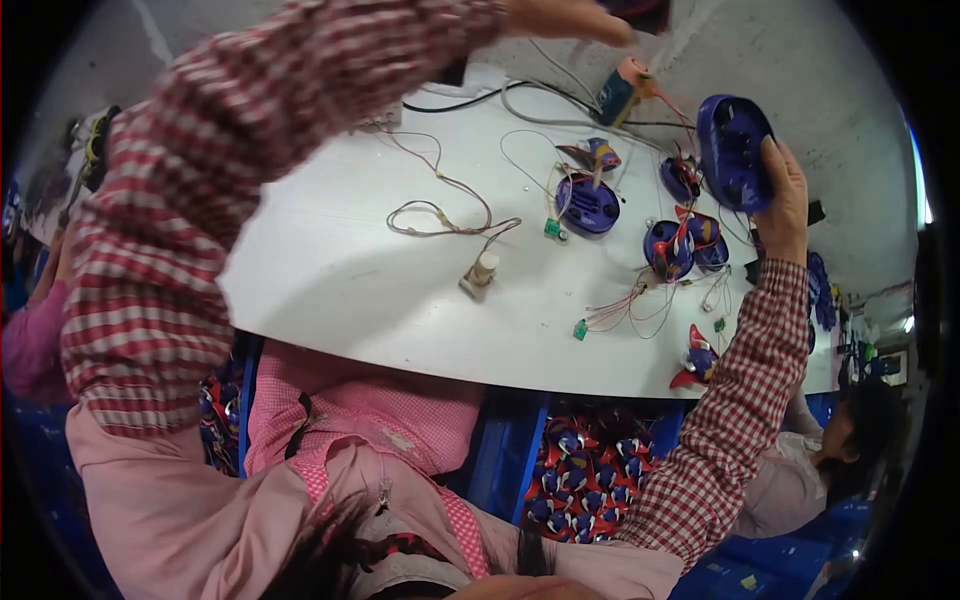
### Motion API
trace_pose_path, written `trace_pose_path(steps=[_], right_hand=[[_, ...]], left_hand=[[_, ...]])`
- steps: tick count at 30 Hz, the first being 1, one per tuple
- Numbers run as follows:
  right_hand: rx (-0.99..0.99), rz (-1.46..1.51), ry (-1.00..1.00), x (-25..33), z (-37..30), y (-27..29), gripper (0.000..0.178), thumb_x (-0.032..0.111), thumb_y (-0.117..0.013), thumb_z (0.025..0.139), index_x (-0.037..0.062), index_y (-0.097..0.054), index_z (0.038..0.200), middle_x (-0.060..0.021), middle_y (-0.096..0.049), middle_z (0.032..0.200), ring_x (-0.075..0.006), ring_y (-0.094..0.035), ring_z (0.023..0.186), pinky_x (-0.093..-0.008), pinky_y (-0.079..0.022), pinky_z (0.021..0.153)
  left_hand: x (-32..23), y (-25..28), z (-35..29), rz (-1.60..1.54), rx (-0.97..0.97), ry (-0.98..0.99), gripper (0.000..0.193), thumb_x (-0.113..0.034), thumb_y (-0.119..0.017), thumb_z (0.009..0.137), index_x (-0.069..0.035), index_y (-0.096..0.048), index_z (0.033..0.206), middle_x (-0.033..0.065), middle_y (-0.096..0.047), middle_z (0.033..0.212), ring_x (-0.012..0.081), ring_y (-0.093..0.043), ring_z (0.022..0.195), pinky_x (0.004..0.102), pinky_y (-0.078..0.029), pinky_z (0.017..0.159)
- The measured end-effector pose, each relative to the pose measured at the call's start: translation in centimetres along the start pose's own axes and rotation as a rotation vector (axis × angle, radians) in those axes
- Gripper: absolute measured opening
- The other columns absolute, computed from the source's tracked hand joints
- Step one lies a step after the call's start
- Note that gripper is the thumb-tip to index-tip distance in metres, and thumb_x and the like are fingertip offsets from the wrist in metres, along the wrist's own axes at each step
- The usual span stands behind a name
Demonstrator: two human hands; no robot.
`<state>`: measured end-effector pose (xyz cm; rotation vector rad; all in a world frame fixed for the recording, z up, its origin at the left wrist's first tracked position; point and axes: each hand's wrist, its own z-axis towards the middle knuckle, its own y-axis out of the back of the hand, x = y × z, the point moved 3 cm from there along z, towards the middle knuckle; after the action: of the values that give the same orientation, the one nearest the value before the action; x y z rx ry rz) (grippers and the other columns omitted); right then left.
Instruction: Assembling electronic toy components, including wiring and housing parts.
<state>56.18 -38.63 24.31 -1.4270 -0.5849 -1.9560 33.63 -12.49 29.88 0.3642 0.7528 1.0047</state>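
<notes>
My right hand (788, 195) is raised at the right of the table, its fingers and thumb closed on the rim of a purple oval plastic shell (735, 150) with its hollow side showing. My left hand (565, 18) reaches across the far edge of the picture, fingers stretched out and partly cut off. Just beyond its fingertips is a dark red thing (645, 12), too cropped to name. Below that stands an orange and teal battery pack (620, 92) with wires. Purple oval bases (587, 205) with red, white and purple bird-like figures (676, 240) lie under my right hand.
Thin wires with green circuit boards (580, 329) spread over the white table (350, 290). A cable ends at a small whitish fitting (480, 272). Blue bins hold many red-and-purple figures (585, 480) below the front edge. Other people sit at right (800, 470) and left (40, 340).
</notes>
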Motion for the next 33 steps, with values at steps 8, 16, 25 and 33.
trace_pose_path(steps=[8,16,25,33], right_hand=[[0.471,0.110,-0.065,3.3,-10.2,-15.5,0.034,0.025,-0.055,0.092,-0.0020,-0.056,0.112,-0.0119,-0.061,0.103,-0.0184,-0.061,0.091,-0.0303,-0.052,0.079],[0.908,0.170,-0.090,-3.3,-15.6,-25.0,0.033,0.030,-0.059,0.088,-0.0021,-0.062,0.096,-0.0099,-0.050,0.102,-0.0198,-0.051,0.084,-0.0299,-0.043,0.070],[1.001,0.903,-0.114,-11.5,-20.3,-34.9,0.032,0.031,-0.060,0.088,-0.0002,-0.062,0.086,-0.0075,-0.045,0.096,-0.0176,-0.044,0.064,-0.0303,-0.033,0.055],[0.808,0.880,-0.278,-15.3,-23.1,-36.4,0.033,0.030,-0.057,0.090,-0.0023,-0.060,0.084,-0.0080,-0.045,0.094,-0.0154,-0.041,0.057,-0.0263,-0.031,0.047]], left_hand=[[-4.0,16.4,-13.3,0.136,0.225,0.042,0.050,-0.013,-0.073,0.066,0.001,-0.046,0.106,0.0141,-0.050,0.097,0.0221,-0.055,0.090,0.0323,-0.050,0.078],[-3.4,23.4,-31.2,0.440,0.396,0.070,0.058,-0.015,-0.070,0.060,-0.003,-0.048,0.113,0.0134,-0.049,0.109,0.0291,-0.047,0.104,0.0396,-0.037,0.092],[0.8,20.2,-44.3,0.229,0.358,0.391,0.056,-0.007,-0.066,0.057,0.000,-0.047,0.110,0.0132,-0.048,0.106,0.0275,-0.045,0.102,0.0338,-0.040,0.092],[5.6,17.6,-45.6,0.290,0.201,0.427,0.056,-0.010,-0.067,0.059,-0.001,-0.047,0.110,0.0128,-0.049,0.108,0.0292,-0.046,0.103,0.0338,-0.040,0.093]])
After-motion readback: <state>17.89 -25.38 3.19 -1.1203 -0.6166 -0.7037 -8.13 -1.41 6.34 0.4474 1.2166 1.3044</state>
